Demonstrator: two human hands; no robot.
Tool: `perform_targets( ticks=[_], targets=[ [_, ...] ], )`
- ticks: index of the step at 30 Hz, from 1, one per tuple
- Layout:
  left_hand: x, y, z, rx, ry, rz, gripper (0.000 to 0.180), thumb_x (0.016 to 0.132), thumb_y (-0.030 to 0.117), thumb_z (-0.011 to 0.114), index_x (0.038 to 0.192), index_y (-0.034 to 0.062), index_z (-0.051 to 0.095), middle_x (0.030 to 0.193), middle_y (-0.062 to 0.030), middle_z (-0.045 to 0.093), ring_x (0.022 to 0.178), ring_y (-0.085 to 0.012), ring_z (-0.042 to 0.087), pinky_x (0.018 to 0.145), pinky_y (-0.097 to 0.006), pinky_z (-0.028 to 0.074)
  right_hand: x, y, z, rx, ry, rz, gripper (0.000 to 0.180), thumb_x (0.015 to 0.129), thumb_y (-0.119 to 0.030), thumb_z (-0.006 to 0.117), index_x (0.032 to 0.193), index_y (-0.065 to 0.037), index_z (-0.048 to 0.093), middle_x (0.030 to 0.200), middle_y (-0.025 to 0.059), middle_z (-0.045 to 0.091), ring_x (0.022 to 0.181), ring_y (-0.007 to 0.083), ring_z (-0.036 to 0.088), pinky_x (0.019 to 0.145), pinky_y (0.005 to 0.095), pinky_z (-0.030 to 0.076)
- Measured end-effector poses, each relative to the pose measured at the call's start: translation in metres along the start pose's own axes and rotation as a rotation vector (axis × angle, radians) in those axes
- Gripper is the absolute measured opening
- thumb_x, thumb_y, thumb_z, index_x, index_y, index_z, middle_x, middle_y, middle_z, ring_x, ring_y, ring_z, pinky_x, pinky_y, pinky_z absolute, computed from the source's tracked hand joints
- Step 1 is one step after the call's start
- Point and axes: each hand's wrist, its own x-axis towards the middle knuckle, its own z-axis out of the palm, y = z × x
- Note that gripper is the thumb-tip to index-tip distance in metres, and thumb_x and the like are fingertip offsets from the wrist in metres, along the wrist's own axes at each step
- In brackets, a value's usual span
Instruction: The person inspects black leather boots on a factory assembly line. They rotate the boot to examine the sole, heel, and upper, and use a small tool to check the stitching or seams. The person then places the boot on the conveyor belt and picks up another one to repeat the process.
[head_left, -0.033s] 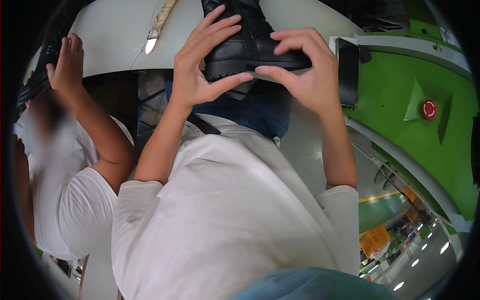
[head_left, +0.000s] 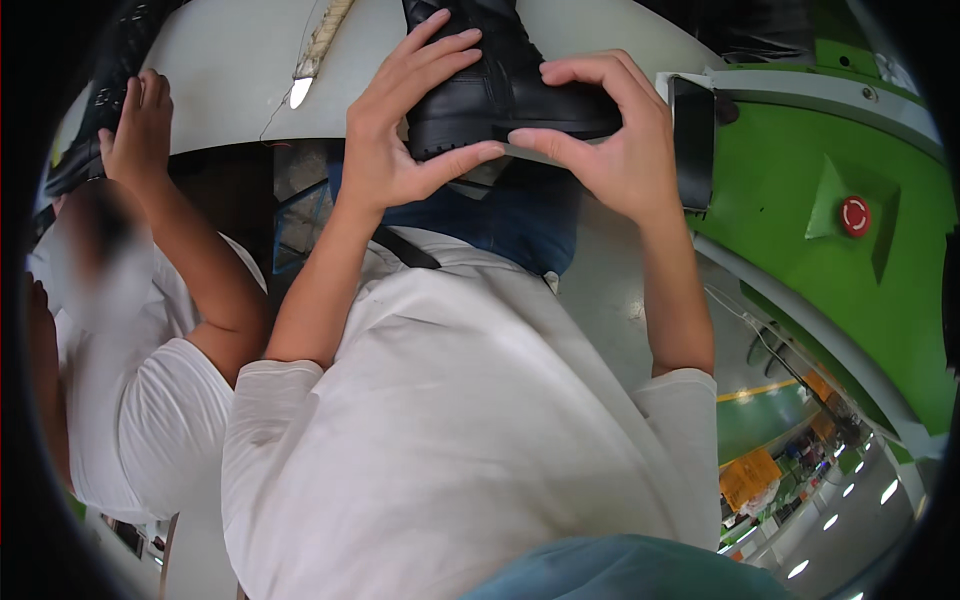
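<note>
A black boot lies at the near edge of the white table, sole edge toward me and toe to the right. My left hand grips its heel end, with fingers spread across the upper and the thumb along the sole edge. At the toe is my right hand, its fingers bent over the top and its thumb against the sole. The two thumb tips point at each other, slightly apart. Part of the toe is hidden behind my right fingers.
On the white table lies a knife-like tool with a wrapped handle. At left, a person's hand touches another black boot. To the right stand a phone-like dark panel and a green machine with a red button.
My right fingers have drawn together slightly over the toe. The neighbouring person's boot and hand have shifted a little. My left hand stays in place.
</note>
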Motion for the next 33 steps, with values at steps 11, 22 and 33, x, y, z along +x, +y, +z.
perform_targets(
  ticks=[11, 22, 33],
  targets=[
    [-0.003, 0.009, 0.005, -0.217, 0.286, -0.078, 0.101, 0.072, 0.035, 0.108, 0.157, 0.0053, 0.062, 0.166, -0.0186, 0.060, 0.158, -0.0374, 0.053, 0.123, -0.051, 0.051, -0.016, 0.004, 0.003, 0.228, -0.025, 0.257, 0.090, 0.081, -0.029, 0.103, 0.157, -0.006, 0.060, 0.135, 0.0150, 0.076, 0.129, 0.0244, 0.071, 0.115, 0.0410, 0.053],
    [-0.009, 0.044, -0.049, 0.040, -0.103, -0.116, 0.067, 0.080, 0.000, 0.094, 0.144, 0.0025, 0.076, 0.146, -0.0152, 0.078, 0.131, -0.0288, 0.077, 0.114, -0.039, 0.058, -0.059, -0.011, 0.007, 0.466, 0.312, 0.276, 0.088, 0.084, -0.025, 0.104, 0.153, 0.002, 0.057, 0.149, 0.0176, 0.065, 0.134, 0.0275, 0.068, 0.114, 0.0410, 0.056],
    [-0.005, 0.042, -0.029, 0.204, -0.159, -0.061, 0.063, 0.076, 0.005, 0.094, 0.136, 0.0069, 0.078, 0.146, -0.0105, 0.077, 0.144, -0.0340, 0.067, 0.116, -0.044, 0.057, -0.027, -0.008, 0.020, -0.368, 0.084, -0.405, 0.055, 0.069, -0.025, 0.100, 0.119, -0.014, 0.078, 0.120, 0.0022, 0.071, 0.107, 0.0276, 0.068, 0.090, 0.0429, 0.054]
  ],
)
